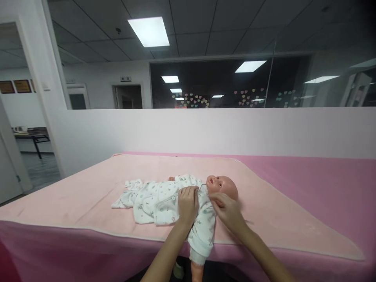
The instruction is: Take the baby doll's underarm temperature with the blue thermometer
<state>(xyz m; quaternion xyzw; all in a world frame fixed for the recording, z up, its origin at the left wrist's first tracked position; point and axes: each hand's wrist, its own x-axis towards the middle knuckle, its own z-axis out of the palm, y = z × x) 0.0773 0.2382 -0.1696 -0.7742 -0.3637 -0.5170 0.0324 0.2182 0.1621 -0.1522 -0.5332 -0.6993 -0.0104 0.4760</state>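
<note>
A baby doll (225,186) lies on its back, its head to the right, dressed in a white baby outfit (147,201) with a small print. My left hand (188,203) rests on the outfit's chest, fingers curled at the fabric near the collar. Beside the doll's neck, my right hand (227,210) has its fingers pinched together at the shoulder edge of the outfit. The fingertips of both hands are partly hidden. One sleeved doll arm (197,270) hangs over the near edge of the bed. The outfit's empty-looking legs lie flat to the left.
Under the doll a peach blanket (88,199) spreads over a pink-covered surface (331,192). A white half wall (205,131) with glass above it stands behind. To the left, a doorway shows a table (32,136) in another room.
</note>
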